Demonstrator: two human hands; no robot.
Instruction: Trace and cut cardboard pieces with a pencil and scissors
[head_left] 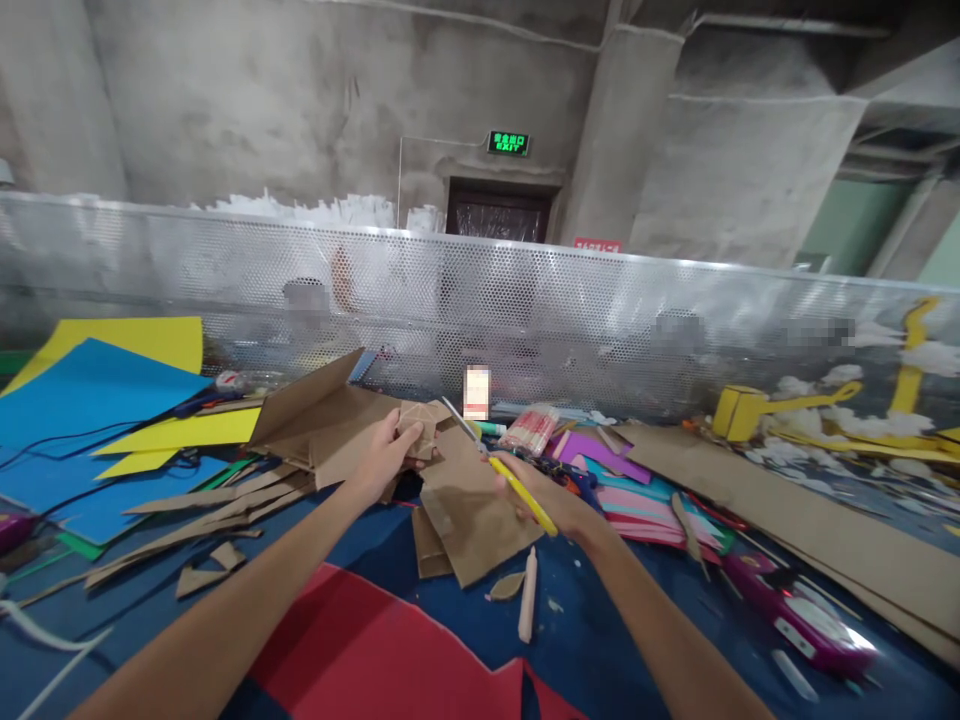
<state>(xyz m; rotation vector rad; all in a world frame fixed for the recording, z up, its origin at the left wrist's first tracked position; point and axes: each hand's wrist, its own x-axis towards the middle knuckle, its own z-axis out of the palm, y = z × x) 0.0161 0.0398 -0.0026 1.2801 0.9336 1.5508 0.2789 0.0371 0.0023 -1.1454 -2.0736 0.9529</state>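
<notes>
My left hand [382,460] pinches a small piece of brown cardboard [418,420] with lines drawn on it. In my right hand [551,490] is a pair of yellow-handled scissors [523,492], the blades pointing up and left toward that piece. A small gap shows between the blade tips and the cardboard. Below both hands lie larger brown cardboard sheets [480,525], partly overlapping. Nearer to me, a pale wooden-looking stick or pen [528,600] rests beside a leaf-shaped cardboard scrap [508,586].
Red sheet [382,640] lies in front on the blue table. Blue [90,400] and yellow sheets [180,432] with cardboard strips [225,510] fill the left. Rightward are a purple device [795,610], long cardboard [780,500] and a yellow box-like model [739,412]. Perforated metal panel [375,290] stands behind.
</notes>
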